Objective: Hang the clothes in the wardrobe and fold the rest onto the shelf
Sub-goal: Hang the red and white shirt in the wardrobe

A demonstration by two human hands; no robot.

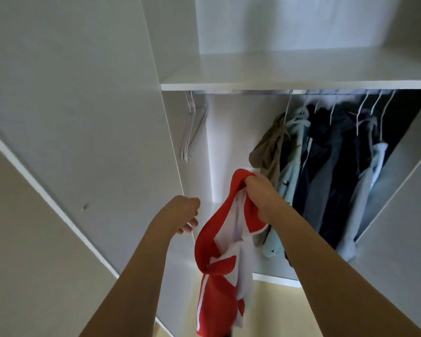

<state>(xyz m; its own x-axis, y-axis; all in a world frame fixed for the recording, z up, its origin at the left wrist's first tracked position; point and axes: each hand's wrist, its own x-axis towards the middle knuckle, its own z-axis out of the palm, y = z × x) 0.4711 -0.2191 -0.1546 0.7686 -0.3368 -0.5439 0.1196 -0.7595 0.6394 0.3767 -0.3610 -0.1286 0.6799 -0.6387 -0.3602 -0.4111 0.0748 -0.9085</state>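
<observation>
Your right hand [258, 198] clamps the red-and-white zip jacket [219, 263] by its collar, so it hangs free below the white wardrobe shelf [289, 85]. Your left hand [185, 214], fingers loosely curled and holding nothing, reaches up toward the empty pale wire hangers [192, 127] left of the jacket.

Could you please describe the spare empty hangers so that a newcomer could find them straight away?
Look under the white shelf, along the rail to its far left end. The bare hangers hang bunched there against the side wall, apart from the hung clothes on the right, and they alone carry nothing.
</observation>
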